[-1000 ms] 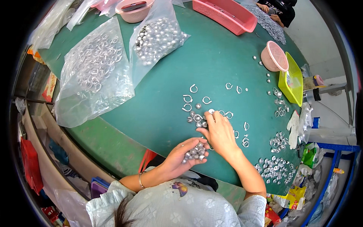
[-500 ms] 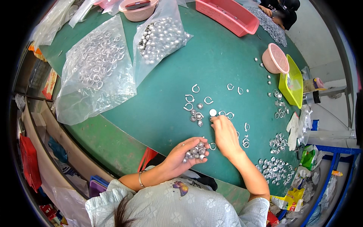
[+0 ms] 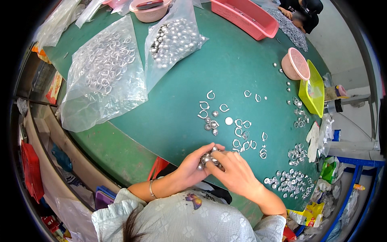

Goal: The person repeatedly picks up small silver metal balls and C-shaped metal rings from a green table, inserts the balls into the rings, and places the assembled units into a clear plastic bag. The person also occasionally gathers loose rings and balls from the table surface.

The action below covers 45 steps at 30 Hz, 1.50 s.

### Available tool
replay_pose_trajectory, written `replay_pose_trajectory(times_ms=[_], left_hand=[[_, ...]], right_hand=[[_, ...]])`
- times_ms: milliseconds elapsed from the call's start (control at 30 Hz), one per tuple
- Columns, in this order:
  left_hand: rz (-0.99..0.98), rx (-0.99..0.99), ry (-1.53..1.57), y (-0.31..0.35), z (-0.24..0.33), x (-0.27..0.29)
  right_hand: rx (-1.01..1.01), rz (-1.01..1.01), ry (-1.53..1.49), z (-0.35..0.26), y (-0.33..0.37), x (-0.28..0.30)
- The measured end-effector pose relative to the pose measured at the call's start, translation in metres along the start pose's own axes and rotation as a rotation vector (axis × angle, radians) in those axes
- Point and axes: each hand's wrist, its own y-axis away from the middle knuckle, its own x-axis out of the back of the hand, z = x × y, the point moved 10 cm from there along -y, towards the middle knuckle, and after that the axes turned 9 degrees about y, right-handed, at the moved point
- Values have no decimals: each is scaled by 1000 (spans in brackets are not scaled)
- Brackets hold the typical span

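Note:
My left hand (image 3: 191,164) is cupped around several small silver metal balls (image 3: 209,160), close to the table's near edge. Over that palm my right hand (image 3: 234,171) bends inward, its fingertips closed on the balls; which ones they grip is partly hidden. Beyond the hands lie open metal rings (image 3: 236,143), some of them just past my right fingers. A flat silver disc (image 3: 229,121) rests near them. To its left, a few loose balls (image 3: 208,126) sit among more rings (image 3: 202,114).
Clear bags of rings (image 3: 107,66) and balls (image 3: 173,42) lie at the far left of the green table (image 3: 177,97). Metal parts (image 3: 288,181) are heaped at right, near a white glove (image 3: 312,141). Baskets, pink (image 3: 296,64) and yellow-green (image 3: 312,90), stand beyond. A person (image 3: 302,14) works far right.
My right hand has moved from the rings back toward me, onto the balls in my left palm. Rings it was covering now show. The left hand has stayed nearly in place.

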Motion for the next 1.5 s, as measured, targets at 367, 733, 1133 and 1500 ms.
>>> replay_pose_trajectory(times_ms=[367, 733, 1133, 1500], left_hand=[[-58, 44, 100, -13, -7, 0], [-1, -53, 92, 13, 15, 11], [-11, -55, 169, 16, 18, 0], [27, -61, 152, 16, 19, 5]], right_hand=[[59, 385, -173, 2, 7, 15], [-305, 334, -194, 77, -18, -28], [-366, 279, -172, 84, -30, -34], [-633, 421, -1197, 123, 6, -62]])
